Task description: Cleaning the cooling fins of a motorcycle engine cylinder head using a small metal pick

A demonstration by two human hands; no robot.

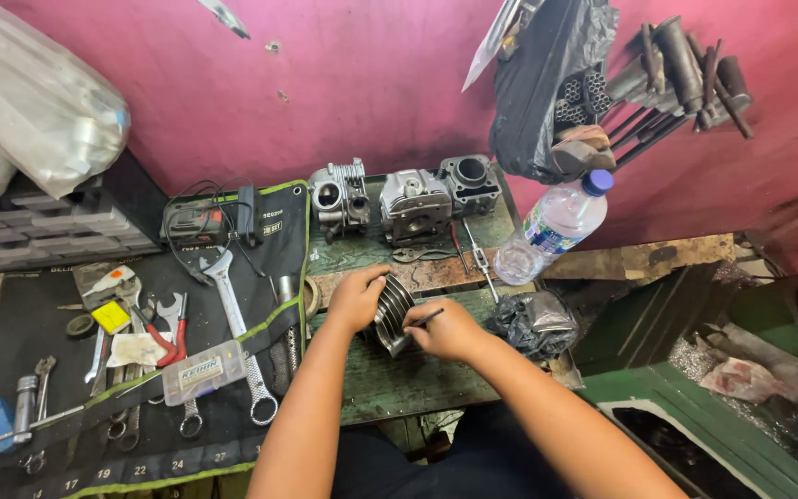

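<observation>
Your left hand (356, 298) clamps the finned cylinder (393, 314) at mid-bench (417, 383) — fingers curled over its top. Right hand (450, 331) pinches a thin pick (426, 319) against it. Likely heavy, rigid metal, fins sharp-edged — grip across the fins, not the bore.

Worn green wooden counter (417, 379); black fabric tool mat (48, 323) edged lime green; magenta painted wall (371, 74); blue-capped clear plastic bottle (551, 226); ribbed grey metal cylinder (392, 312).
</observation>
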